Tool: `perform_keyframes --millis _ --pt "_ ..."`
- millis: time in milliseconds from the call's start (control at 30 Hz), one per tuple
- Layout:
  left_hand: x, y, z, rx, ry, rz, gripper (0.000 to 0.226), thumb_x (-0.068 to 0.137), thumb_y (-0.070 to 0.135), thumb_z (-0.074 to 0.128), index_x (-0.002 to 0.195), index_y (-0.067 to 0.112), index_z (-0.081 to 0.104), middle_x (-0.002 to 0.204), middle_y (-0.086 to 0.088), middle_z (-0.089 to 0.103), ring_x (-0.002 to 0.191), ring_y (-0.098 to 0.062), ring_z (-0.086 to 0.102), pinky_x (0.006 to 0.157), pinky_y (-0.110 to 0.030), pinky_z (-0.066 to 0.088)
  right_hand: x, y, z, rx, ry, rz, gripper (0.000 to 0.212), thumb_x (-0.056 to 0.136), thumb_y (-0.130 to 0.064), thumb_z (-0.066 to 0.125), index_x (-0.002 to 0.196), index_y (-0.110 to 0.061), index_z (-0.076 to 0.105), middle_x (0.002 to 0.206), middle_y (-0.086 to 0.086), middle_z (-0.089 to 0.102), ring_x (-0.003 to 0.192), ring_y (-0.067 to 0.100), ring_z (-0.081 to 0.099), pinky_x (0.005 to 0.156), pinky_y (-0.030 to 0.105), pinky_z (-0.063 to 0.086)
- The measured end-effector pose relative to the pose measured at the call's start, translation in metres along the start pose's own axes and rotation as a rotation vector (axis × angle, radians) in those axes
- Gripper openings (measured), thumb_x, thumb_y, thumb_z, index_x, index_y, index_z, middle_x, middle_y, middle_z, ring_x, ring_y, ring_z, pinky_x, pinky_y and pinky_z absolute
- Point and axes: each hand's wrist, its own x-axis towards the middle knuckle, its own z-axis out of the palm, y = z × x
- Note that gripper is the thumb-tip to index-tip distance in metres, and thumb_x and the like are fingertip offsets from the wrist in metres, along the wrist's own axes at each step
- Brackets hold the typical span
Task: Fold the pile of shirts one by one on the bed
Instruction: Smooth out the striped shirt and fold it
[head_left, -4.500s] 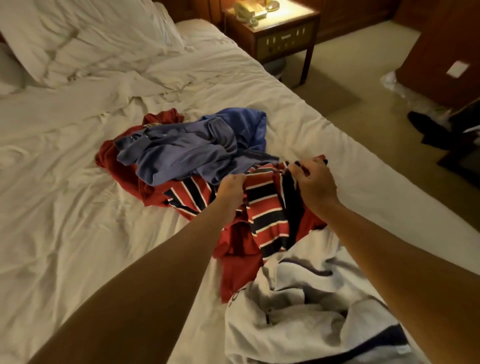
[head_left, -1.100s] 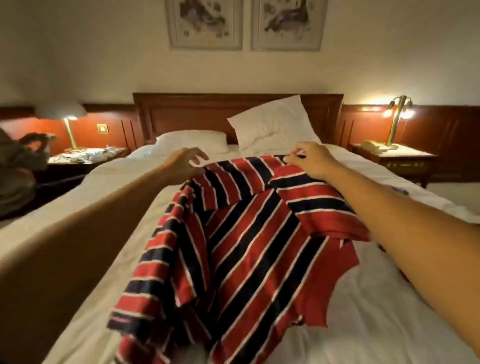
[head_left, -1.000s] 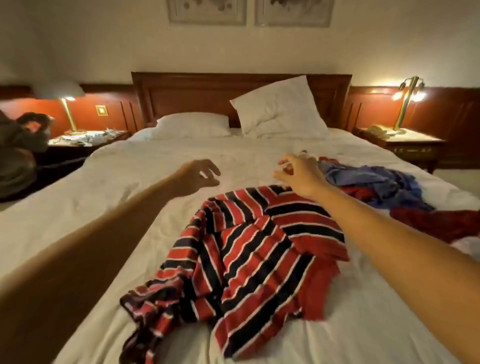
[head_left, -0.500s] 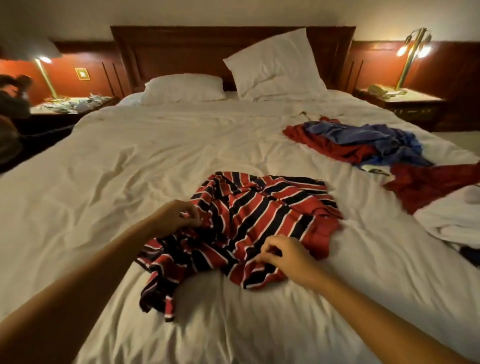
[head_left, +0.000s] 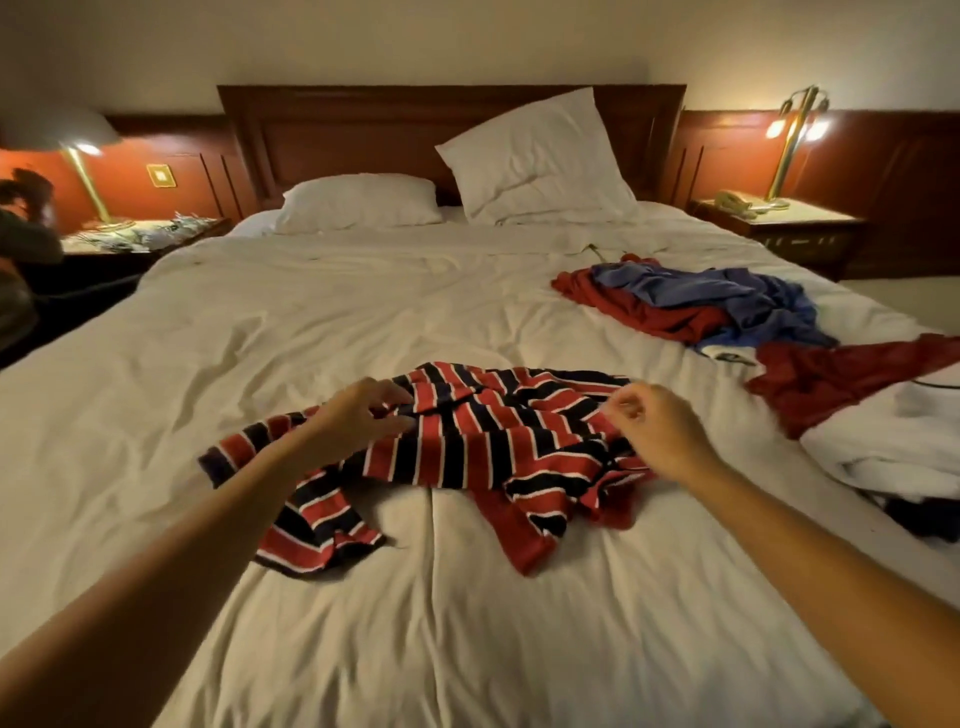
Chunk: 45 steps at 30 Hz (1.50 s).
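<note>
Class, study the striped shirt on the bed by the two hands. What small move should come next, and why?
Probably spread it flat: take the striped shirt at its far edge with the left hand and right hand and draw them apart. It lies bunched and creased on the bed, so no clean fold seems possible yet.

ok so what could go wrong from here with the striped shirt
1. The striped shirt lies bunched, with fabric doubled over itself; folding before spreading it flat would likely trap creases.
2. The bed sheet under it is rumpled, so smoothing strokes may drag sheet and shirt together.
3. The pile of shirts sits close on the right; a wide spread by the right hand could catch it.
</note>
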Motion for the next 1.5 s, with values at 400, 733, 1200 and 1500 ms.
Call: perform_keyframes --millis 400,733,1200,1500 --pt "-0.031 -0.032 0.052 0.286 -0.08 0.144 0.02 0.089 0.039 0.071 0.106 0.031 0.065 0.105 0.016 0.056 0.09 -0.004 0.055 0.078 -0.016 0.045 -0.052 -0.034 0.101 -0.132 -0.243 -0.135 0.025 0.087 -0.044 0.072 0.083 -0.02 0.067 0.084 -0.013 0.062 0.083 0.008 0.059 0.089 0.037 0.051" --pt "-0.04 -0.033 0.035 -0.051 0.22 -0.051 0.011 0.1 0.017 0.057 0.105 0.023 0.065 0.097 0.01 0.066 0.086 -0.003 0.061 0.075 -0.017 0.047 -0.063 -0.03 0.085 -0.269 -0.294 -0.078 0.03 0.08 -0.06 0.071 0.081 -0.03 0.066 0.098 -0.011 0.061 0.102 0.014 0.053 0.099 0.04 0.042" --pt "-0.041 0.07 -0.119 0.351 0.335 0.471 0.045 0.08 0.054 0.065 0.118 0.03 0.061 0.108 0.011 0.057 0.086 -0.009 0.059 0.074 -0.016 0.05 0.0 -0.108 -0.07 0.614 -0.023 -0.228 0.046 0.085 -0.066 0.054 0.096 -0.022 0.06 0.089 -0.016 0.059 0.087 0.0 0.056 0.078 0.017 0.043" --pt "-0.05 0.134 -0.211 0.207 0.656 0.6 0.014 0.087 0.02 0.068 0.1 0.018 0.062 0.088 0.02 0.058 0.074 0.005 0.061 0.062 -0.003 0.045 -0.004 -0.186 -0.179 0.357 -0.104 -0.56 0.046 0.078 -0.046 0.069 0.09 -0.002 0.074 0.084 0.014 0.075 0.079 0.029 0.071 0.066 0.038 0.056"
